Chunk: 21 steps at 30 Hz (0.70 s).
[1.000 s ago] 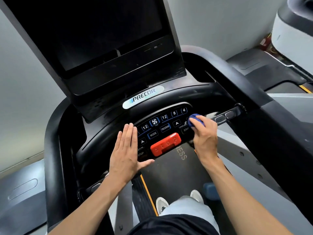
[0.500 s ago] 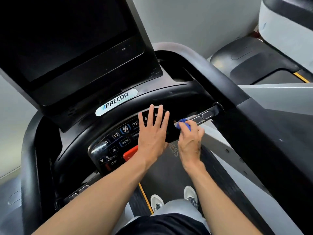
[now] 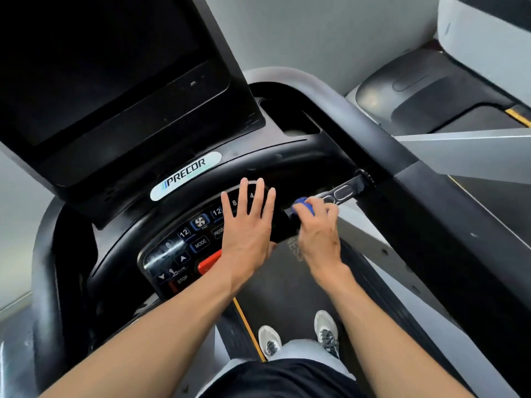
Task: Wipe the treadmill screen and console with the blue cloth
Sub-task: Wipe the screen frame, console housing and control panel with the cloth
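Bare forearms, no sleeves; black top [image 3: 287, 380], lt grey trousers [image 3: 304, 350], grey-white sneakers [image 3: 326, 330].

The left hand [image 3: 248, 225] lies flat, fingers spread, on the console [image 3: 184, 242] keypad. Just right of it, the right hand [image 3: 319, 228] grips the blue cloth [image 3: 303, 204] against the handlebar [image 3: 343, 192]. The screen [image 3: 100, 67] is dark.

Most of the blue cloth [image 3: 304, 205] buried in the right hand [image 3: 317, 234]; screen [image 3: 94, 67] cropped top-left.

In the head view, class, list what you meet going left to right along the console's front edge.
STOP button → red stop bar → left hand → blue cloth in the right hand → handlebar grip sensor.
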Tool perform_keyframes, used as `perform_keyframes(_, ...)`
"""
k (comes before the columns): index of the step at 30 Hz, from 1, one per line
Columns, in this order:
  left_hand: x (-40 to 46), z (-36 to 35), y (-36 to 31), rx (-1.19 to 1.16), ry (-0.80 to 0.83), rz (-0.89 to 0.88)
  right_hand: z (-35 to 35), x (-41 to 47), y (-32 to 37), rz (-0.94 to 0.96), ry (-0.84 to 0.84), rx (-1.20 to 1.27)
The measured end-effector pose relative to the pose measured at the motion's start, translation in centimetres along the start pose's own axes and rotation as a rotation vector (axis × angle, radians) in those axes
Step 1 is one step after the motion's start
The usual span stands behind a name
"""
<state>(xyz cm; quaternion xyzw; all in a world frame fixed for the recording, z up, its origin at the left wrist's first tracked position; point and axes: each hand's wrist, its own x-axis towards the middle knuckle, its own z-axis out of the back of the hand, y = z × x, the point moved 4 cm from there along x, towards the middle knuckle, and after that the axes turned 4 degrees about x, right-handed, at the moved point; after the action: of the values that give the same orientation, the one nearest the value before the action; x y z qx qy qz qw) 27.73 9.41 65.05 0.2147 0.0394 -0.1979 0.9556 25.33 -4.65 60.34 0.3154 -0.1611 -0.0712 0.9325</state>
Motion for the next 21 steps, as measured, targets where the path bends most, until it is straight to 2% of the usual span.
perform_keyframes(2, -0.3, -0.1, 0.0, -0.011, 0.005, -0.007, -0.1, -0.7, -0.1, -0.140, -0.002, 0.023)
perform_keyframes(3, -0.3, -0.2, 0.0, -0.016, -0.006, -0.001, -0.3, -1.3, 0.7, -0.144, 0.014, 0.019)
perform_keyframes(6, -0.2, -0.1, 0.1, -0.016, -0.011, 0.005, -0.7, -0.8, 1.9, 0.049, 0.088, -0.007)
perform_keyframes(8, -0.2, 0.0, 0.2, -0.013, -0.015, -0.004, -0.3, 1.1, 0.1, 0.118, 0.103, -0.033)
perform_keyframes(12, -0.2, 0.3, -0.1, -0.010, -0.015, -0.009, 1.5, 1.5, -3.8, -0.259, -0.047, 0.005)
perform_keyframes(13, -0.1, 0.5, -0.2, -0.020, -0.010, 0.002, 1.4, 1.2, -3.1, -0.280, -0.062, -0.005)
perform_keyframes(14, 0.1, 0.8, -0.3, -0.035, -0.002, 0.014, 1.0, 0.7, -2.0, -0.219, -0.046, -0.031)
perform_keyframes(17, 0.6, 1.6, -1.0, -0.038, -0.025, -0.010, -0.2, -0.5, -0.3, 0.188, 0.044, -0.122)
perform_keyframes(18, 0.8, 1.8, -1.3, -0.005, -0.039, -0.048, 0.1, 0.1, -1.3, 0.235, 0.045, -0.121)
perform_keyframes(19, 1.0, 2.0, -1.7, 0.030, -0.047, -0.092, 0.7, 1.0, -2.8, 0.204, 0.032, -0.113)
perform_keyframes(21, 1.6, 2.0, -2.3, 0.055, -0.031, -0.154, 2.0, 2.9, -6.5, -0.042, -0.034, -0.082)
